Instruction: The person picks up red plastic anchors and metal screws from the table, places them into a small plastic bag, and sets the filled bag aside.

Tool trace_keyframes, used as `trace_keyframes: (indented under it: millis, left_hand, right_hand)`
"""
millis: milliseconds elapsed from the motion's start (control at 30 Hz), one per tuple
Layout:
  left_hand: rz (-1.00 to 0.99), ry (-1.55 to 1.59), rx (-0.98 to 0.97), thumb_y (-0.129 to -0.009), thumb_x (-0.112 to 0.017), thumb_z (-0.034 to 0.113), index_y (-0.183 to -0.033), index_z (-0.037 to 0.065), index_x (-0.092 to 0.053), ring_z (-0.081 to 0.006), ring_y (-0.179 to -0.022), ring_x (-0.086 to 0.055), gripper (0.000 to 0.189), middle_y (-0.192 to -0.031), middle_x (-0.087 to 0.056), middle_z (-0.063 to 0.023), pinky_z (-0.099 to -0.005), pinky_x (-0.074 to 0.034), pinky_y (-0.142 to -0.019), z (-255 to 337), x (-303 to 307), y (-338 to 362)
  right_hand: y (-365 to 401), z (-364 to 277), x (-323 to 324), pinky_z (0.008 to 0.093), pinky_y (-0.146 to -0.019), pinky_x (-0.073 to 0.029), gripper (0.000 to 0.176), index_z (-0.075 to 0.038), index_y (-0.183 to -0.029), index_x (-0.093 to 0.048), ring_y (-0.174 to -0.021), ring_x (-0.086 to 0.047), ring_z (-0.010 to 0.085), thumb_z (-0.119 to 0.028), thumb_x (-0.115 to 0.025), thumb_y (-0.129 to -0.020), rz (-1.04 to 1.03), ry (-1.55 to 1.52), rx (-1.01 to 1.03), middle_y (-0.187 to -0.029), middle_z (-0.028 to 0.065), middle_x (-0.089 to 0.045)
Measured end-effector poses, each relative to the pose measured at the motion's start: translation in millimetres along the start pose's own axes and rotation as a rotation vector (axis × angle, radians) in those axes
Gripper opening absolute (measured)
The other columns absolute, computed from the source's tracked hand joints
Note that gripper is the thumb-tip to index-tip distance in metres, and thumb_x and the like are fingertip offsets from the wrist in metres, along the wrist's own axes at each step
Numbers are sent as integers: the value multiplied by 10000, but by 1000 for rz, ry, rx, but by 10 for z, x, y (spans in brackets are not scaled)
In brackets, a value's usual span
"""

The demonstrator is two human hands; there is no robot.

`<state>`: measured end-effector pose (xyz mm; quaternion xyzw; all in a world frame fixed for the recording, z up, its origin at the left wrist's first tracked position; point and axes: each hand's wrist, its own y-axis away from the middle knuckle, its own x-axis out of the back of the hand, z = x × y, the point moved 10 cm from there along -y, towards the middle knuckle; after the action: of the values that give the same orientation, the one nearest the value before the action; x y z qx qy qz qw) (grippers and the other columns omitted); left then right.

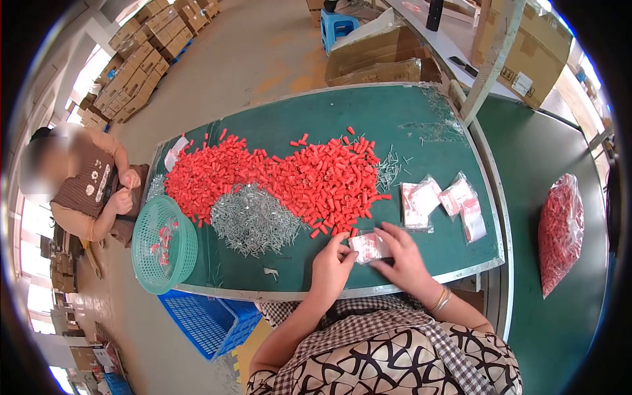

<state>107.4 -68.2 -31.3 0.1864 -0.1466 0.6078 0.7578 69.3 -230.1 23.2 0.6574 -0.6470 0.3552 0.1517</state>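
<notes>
Near the table's front edge lies a small clear plastic bag (368, 248) with white and red print, between my two hands. My left hand (331, 266) pinches its left side between thumb and fingers. From the right, my right hand (405, 259) grips the same bag, fingers over its upper edge and thumb at the lower one. Just beyond my hands spreads a large heap of red plastic caps (322, 178). A pile of grey metal screws (253, 217) lies to the left of my left hand. More flat plastic bags (420, 201) lie right of the heap.
A green mesh basket (184, 253) with some red-and-white packets stands at the table's left edge. A blue crate (204, 322) is below. Across the table's left side sits another person (92, 178). A big bag of red pieces (561, 234) lies on the right-hand table.
</notes>
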Motion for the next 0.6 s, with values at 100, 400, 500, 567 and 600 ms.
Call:
trace_keyframes:
  millis: [100,400,500,567,600]
  left_hand:
    - [-1,170,26,-813,-719,103,-1221,25,-559,-152,-667,-651,445,-836,-690,-93,-304,-511,-619,-35,-61,-4]
    - [-213,388,318,-875,-651,95,-1173,-3,-584,-89,-609,-606,321,-877,-683,-62,-222,-464,-467,-224,-293,-34]
    - [-330,328,349,-930,-542,153,-1101,16,-630,-84,-591,-593,236,-806,-655,-39,-225,-458,-460,-139,-402,-13]
    - [-352,403,316,-916,-532,143,-1111,19,-626,-82,-562,-583,249,-763,-634,-30,-234,-456,-457,-254,-486,-32]
    - [-373,427,295,-912,-529,132,-1164,13,-599,-86,-544,-574,288,-754,-626,-33,-234,-442,-437,-217,-486,-64]
  right_hand:
    - [43,10,-126,475,-1046,-403,759,-61,-1376,-439,-1262,-438,450,-157,-799,-716,-57,33,-12,-1389,245,-421]
    - [43,-6,-193,496,-1057,-378,763,-39,-1408,-388,-1272,-412,468,-115,-751,-741,-96,71,-7,-1406,252,-392]
    - [49,-39,-191,504,-1071,-347,739,-3,-1393,-386,-1274,-391,479,-115,-726,-746,-78,62,38,-1400,266,-390]
    - [38,-86,-215,506,-1086,-322,738,42,-1382,-375,-1279,-386,481,-98,-717,-742,-87,82,70,-1399,302,-377]
    - [23,-85,-247,510,-1095,-306,742,59,-1380,-369,-1284,-380,483,-90,-715,-740,-88,74,78,-1402,307,-371]
